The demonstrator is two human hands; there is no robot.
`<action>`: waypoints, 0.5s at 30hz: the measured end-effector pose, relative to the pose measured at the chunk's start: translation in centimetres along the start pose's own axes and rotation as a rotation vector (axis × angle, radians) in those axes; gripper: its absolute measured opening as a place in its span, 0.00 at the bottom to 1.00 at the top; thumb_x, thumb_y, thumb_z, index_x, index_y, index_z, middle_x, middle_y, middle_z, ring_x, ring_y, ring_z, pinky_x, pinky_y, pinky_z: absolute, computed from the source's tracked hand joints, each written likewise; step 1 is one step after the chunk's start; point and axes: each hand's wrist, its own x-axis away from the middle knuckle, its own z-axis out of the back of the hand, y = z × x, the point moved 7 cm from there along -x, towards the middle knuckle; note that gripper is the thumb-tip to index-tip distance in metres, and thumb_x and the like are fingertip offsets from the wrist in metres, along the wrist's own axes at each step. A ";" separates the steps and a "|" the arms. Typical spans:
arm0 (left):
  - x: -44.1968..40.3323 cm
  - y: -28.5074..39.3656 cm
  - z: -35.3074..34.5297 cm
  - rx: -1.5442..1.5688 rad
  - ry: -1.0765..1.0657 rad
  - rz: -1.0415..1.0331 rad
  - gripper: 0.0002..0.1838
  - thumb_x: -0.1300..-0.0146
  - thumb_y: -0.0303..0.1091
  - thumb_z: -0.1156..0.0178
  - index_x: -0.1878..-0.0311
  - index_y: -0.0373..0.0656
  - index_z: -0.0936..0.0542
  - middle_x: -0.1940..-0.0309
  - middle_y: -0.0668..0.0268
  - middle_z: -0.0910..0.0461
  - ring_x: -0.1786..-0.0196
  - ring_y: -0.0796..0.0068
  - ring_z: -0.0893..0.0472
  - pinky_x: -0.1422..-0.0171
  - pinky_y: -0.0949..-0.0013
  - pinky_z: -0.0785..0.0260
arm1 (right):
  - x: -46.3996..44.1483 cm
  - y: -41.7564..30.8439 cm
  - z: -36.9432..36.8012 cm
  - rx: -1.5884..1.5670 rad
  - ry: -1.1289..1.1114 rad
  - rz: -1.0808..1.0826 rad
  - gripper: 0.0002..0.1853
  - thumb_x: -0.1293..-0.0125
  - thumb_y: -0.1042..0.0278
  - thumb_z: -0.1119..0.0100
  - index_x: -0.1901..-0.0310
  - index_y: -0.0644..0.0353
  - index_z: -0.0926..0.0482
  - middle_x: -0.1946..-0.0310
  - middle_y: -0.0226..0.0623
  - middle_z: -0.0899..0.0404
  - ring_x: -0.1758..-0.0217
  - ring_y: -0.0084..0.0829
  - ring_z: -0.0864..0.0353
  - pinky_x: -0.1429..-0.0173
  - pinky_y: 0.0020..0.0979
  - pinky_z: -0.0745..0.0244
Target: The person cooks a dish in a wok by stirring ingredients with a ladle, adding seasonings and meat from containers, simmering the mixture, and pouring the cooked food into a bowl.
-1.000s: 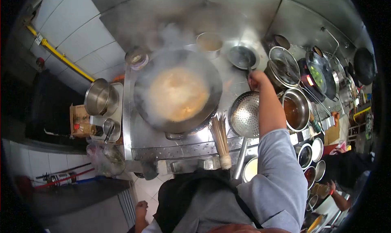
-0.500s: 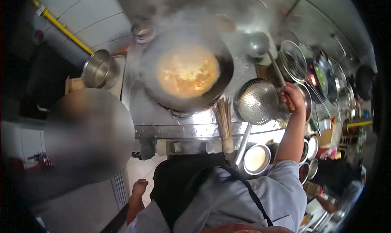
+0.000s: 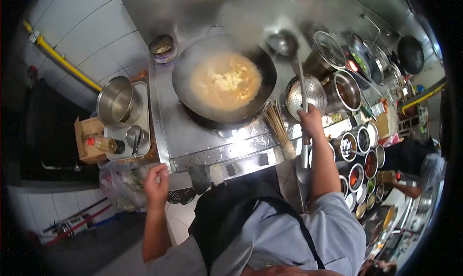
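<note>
My right hand (image 3: 311, 121) is closed round the wooden grip of a long-handled ladle (image 3: 283, 43). The ladle's bowl is to the right of a large black wok (image 3: 181, 85), which holds a steaming orange-brown broth (image 3: 224, 80) with pale pieces in the middle. Beneath the ladle's handle lies a perforated strainer (image 3: 306, 96). My left hand (image 3: 156, 183) is raised near the stove's front left edge, fingers curled together; whether anything small is in them is hidden. A bamboo brush (image 3: 277, 126) rests between wok and strainer.
On the left, a steel pot (image 3: 115, 101) stands on a tray (image 3: 147, 131) beside a bottle (image 3: 102, 143). A tin (image 3: 163, 49) is at the back left. Pots and several seasoning bowls (image 3: 356, 176) line the right, where another person (image 3: 410, 160) stands.
My left hand has risen from low beside my body to the stove's front edge. My right hand with the ladle has come lower and left. Steam over the wok has thinned.
</note>
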 end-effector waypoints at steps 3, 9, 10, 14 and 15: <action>-2.7 5.9 -6.1 0.130 -0.438 -0.095 0.12 0.34 0.29 0.40 0.48 0.37 0.21 0.54 0.60 0.18 0.52 0.68 0.18 0.45 0.67 0.27 | 5.9 -1.6 -1.1 -0.189 0.162 0.097 0.11 0.37 0.70 0.40 0.56 0.62 0.26 0.80 0.28 0.27 0.85 0.21 0.30 0.82 0.29 0.35; -0.5 14.5 -22.0 1.133 -1.187 0.401 0.37 0.34 0.33 0.43 0.24 0.41 0.47 0.31 0.51 0.34 0.34 0.58 0.27 0.33 0.60 0.32 | 22.2 -12.9 -2.2 -0.276 -0.186 0.649 0.25 0.41 0.65 0.33 0.42 0.61 0.25 0.48 0.47 0.26 0.42 0.44 0.25 0.36 0.41 0.29; -0.4 14.9 -22.2 0.840 -1.070 0.371 0.36 0.33 0.35 0.44 0.25 0.40 0.46 0.42 0.52 0.26 0.47 0.63 0.19 0.46 0.66 0.24 | 24.7 -11.9 -1.4 -0.211 -0.078 0.903 0.26 0.37 0.65 0.36 0.37 0.60 0.28 0.42 0.48 0.30 0.35 0.46 0.31 0.33 0.41 0.32; 2.5 12.7 -18.4 0.852 -1.150 0.309 0.16 0.27 0.38 0.48 0.43 0.41 0.36 0.85 0.70 0.39 0.90 0.75 0.35 0.86 0.69 0.34 | 32.0 -0.4 4.6 -0.042 0.232 0.635 0.20 0.38 0.68 0.38 0.44 0.57 0.23 0.56 0.42 0.20 0.49 0.44 0.21 0.42 0.42 0.26; 3.1 12.1 -16.8 0.684 -1.080 0.279 0.16 0.28 0.36 0.46 0.44 0.41 0.36 0.85 0.69 0.38 0.90 0.75 0.35 0.85 0.69 0.34 | 34.3 4.6 6.3 -0.019 0.332 0.461 0.16 0.38 0.70 0.40 0.48 0.54 0.20 0.63 0.38 0.19 0.54 0.43 0.19 0.46 0.42 0.25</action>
